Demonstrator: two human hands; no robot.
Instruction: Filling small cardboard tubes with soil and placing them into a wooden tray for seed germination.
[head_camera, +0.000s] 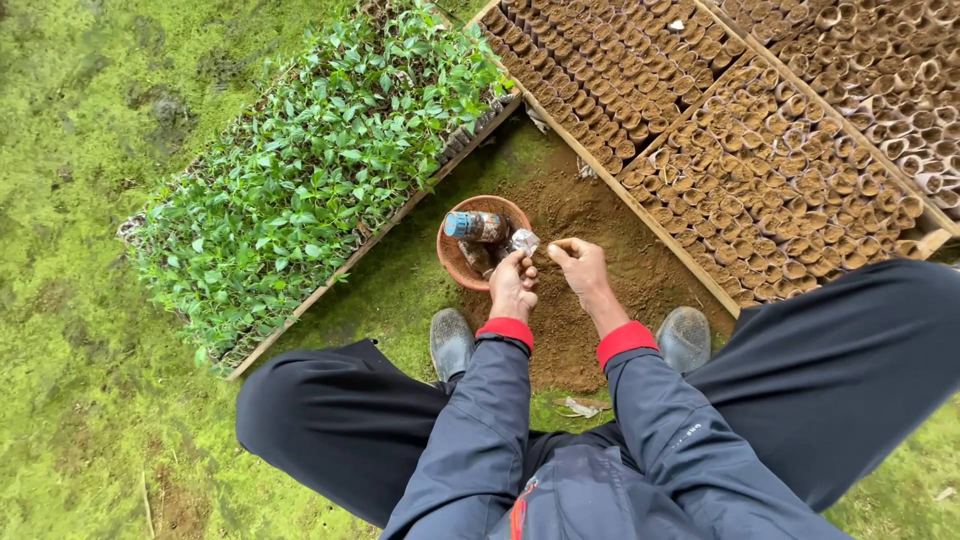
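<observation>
Both hands close together over loose brown soil (580, 300): left hand (513, 287) pinching crinkly silver foil packet (523, 241), right hand (582, 268) fingers curled, beside round terracotta bowl (455, 255).

Single head-worn view, looking steeply down past bent knees to the ground. Close to both hands, left hand (513, 287) and right hand (583, 270), at centre; seedling tray (300, 180) upper left, pot trays (770, 170) upper right.
</observation>
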